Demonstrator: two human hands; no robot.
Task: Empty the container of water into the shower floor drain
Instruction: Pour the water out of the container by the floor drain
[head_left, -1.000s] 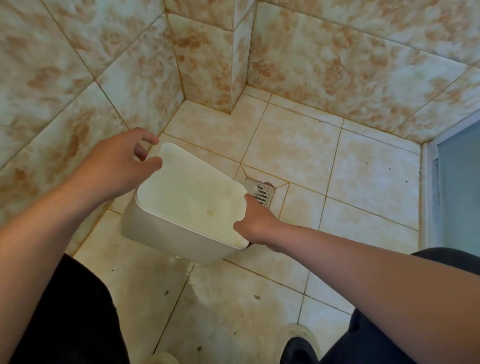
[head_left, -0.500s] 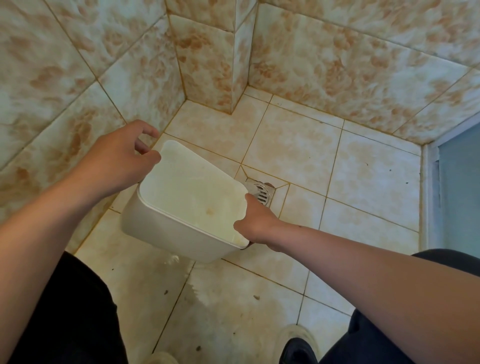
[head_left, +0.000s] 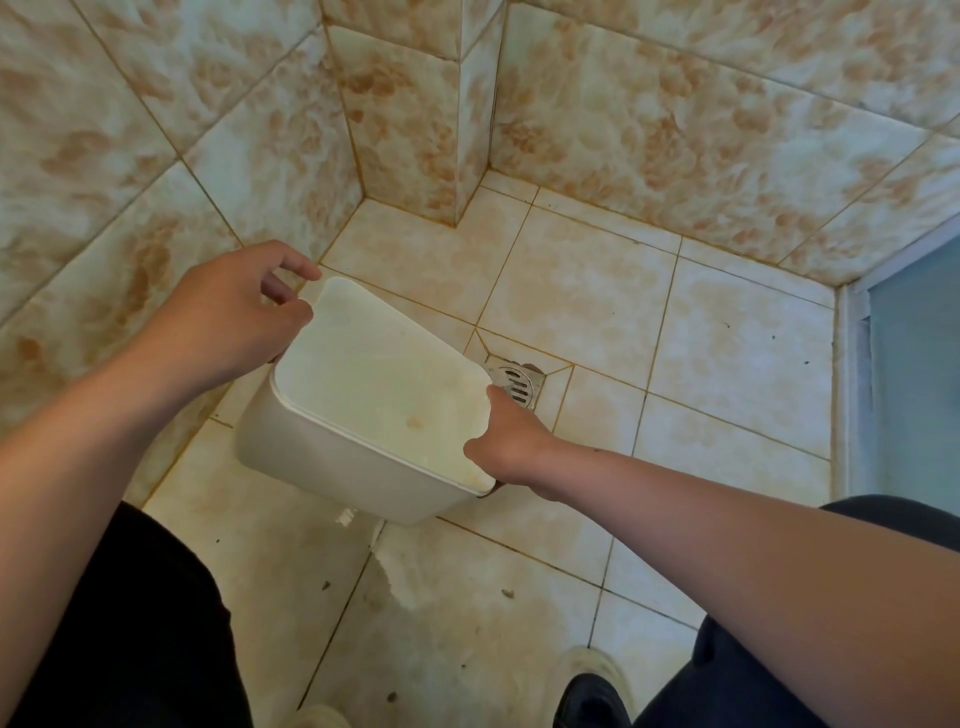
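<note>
A white rectangular plastic container (head_left: 332, 457) hangs above the tiled shower floor, its open top facing me and pale water inside. My left hand (head_left: 228, 317) grips its far left rim. My right hand (head_left: 506, 441) grips the right rim near the front corner. The round metal floor drain (head_left: 517, 384) sits just beyond the container's right edge, partly hidden by the container and my right hand. The container looks roughly level, tilted slightly toward me.
Marbled tile walls close in on the left and back, with a jutting tiled corner (head_left: 457, 156) behind. A pale door frame (head_left: 852, 395) stands at the right. A wet patch (head_left: 415, 582) darkens the floor below the container. My shoes (head_left: 592, 691) show at the bottom.
Container and both hands have shifted slightly left and up, uncovering a little more of the drain. Both grips are unchanged.
</note>
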